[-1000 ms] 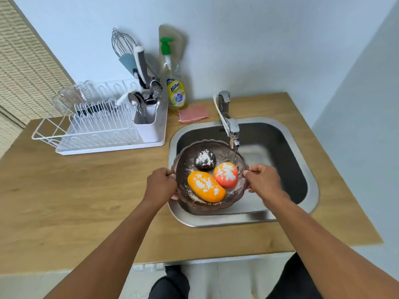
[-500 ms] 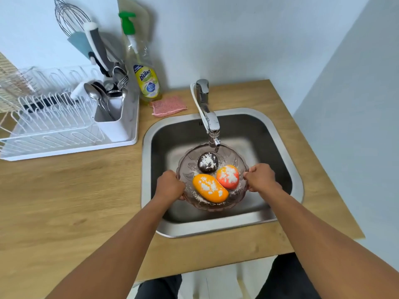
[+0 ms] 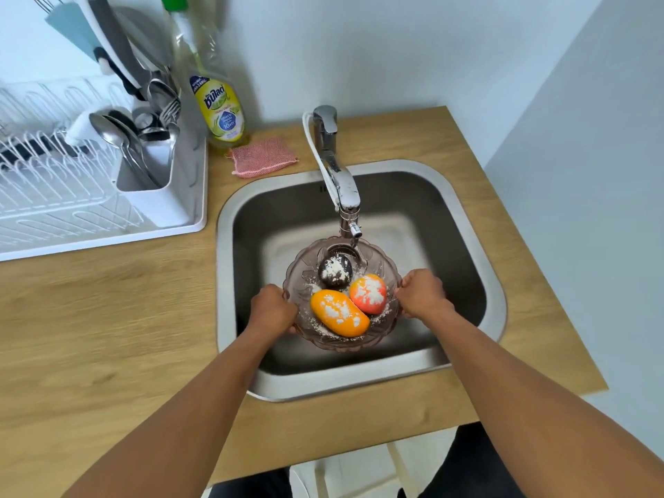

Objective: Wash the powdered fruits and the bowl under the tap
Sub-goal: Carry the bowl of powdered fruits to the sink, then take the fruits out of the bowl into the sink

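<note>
You held a clear scalloped glass bowl (image 3: pixel 390 278) over the steel sink (image 3: pixel 467 210), its far edge just under the tap (image 3: pixel 339 181) spout. Your left hand (image 3: pixel 273 310) gripped the bowl's left rim with curled fingers, and your right hand (image 3: pixel 422 292) gripped the right rim the same way. Inside the bowl lay three fruits dusted with white powder: a dark round fruit (image 3: pixel 335 270) nearest the spout, an orange oval fruit (image 3: pixel 339 312) in front, and a red-orange fruit (image 3: pixel 368 294) touching it on the right. Loose powder lay on the bowl's floor. On the wooden counter (image 3: pixel 107 336) behind the sink sat a pink sponge (image 3: pixel 264 157), a dish soap bottle (image 3: pixel 219 109) and a white drying rack (image 3: pixel 90 195) with cutlery.
</note>
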Action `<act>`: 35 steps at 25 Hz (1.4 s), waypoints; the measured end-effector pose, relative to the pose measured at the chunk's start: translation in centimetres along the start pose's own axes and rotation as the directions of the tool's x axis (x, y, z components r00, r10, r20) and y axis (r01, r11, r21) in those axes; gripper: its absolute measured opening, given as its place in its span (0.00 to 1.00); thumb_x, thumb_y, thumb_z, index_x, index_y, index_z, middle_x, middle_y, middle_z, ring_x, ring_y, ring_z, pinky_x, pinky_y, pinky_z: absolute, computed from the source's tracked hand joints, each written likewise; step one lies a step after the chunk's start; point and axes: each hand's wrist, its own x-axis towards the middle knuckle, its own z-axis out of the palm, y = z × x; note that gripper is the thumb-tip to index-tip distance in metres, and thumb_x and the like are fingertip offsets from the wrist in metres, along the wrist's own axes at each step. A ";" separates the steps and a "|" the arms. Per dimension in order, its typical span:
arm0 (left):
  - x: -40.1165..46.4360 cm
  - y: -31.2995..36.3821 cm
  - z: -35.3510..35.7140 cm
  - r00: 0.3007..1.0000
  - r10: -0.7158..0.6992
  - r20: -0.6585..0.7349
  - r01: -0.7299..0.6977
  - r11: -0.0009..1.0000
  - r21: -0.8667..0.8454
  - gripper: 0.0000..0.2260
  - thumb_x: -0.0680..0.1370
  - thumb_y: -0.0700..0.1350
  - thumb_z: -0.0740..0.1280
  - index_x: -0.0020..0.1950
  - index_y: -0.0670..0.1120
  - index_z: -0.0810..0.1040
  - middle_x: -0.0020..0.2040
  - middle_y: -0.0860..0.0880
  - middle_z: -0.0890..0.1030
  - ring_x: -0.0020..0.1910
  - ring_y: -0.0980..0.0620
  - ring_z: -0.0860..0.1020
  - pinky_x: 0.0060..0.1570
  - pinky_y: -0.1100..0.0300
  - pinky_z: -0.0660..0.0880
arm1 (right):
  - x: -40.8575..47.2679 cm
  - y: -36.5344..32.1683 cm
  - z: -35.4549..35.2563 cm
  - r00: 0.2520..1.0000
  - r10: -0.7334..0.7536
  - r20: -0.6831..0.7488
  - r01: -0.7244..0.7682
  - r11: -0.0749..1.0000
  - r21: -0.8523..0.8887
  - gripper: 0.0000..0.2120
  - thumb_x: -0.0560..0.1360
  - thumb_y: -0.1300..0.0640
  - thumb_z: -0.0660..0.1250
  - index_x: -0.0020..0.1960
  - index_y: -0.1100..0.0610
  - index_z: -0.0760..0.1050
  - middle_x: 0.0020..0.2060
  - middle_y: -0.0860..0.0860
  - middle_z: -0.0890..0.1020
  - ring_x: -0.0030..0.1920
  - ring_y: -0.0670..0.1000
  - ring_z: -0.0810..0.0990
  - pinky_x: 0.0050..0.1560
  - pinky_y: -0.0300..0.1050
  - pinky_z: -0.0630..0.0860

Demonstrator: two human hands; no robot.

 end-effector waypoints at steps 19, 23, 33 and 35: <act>0.0 0.1 0.6 0.749 0.548 0.372 -0.660 0.576 0.482 0.36 0.73 0.52 0.76 0.79 0.52 0.67 0.75 0.50 0.71 0.73 0.48 0.67 0.73 0.50 0.67 | -1.6 -2.7 0.5 0.848 -0.443 0.290 0.522 0.606 -0.601 0.42 0.70 0.45 0.76 0.78 0.52 0.61 0.71 0.54 0.74 0.68 0.58 0.68 0.66 0.56 0.69; 0.8 0.5 1.6 0.686 0.571 0.450 -0.708 0.383 0.594 0.38 0.74 0.57 0.74 0.82 0.55 0.63 0.73 0.49 0.71 0.73 0.47 0.67 0.72 0.51 0.66 | -1.6 -2.3 0.7 0.844 -0.470 0.259 0.524 0.623 -0.581 0.40 0.68 0.41 0.75 0.75 0.51 0.65 0.69 0.52 0.76 0.67 0.56 0.70 0.65 0.55 0.69; 0.5 0.5 2.9 0.613 0.631 0.477 -0.702 0.158 0.694 0.31 0.72 0.62 0.72 0.70 0.49 0.72 0.63 0.48 0.78 0.61 0.45 0.76 0.61 0.51 0.71 | -1.0 -1.9 -4.2 0.912 -0.399 -0.093 0.360 0.889 -0.285 0.39 0.67 0.46 0.80 0.71 0.58 0.69 0.63 0.58 0.74 0.62 0.60 0.75 0.60 0.55 0.77; 0.3 1.0 3.2 0.586 0.627 0.514 -0.700 0.073 0.710 0.29 0.73 0.62 0.70 0.68 0.48 0.73 0.62 0.47 0.79 0.59 0.44 0.77 0.60 0.50 0.72 | -0.3 -1.9 -4.7 0.921 -0.367 -0.126 0.322 0.904 -0.281 0.39 0.67 0.46 0.80 0.71 0.59 0.68 0.63 0.59 0.74 0.62 0.60 0.75 0.59 0.54 0.76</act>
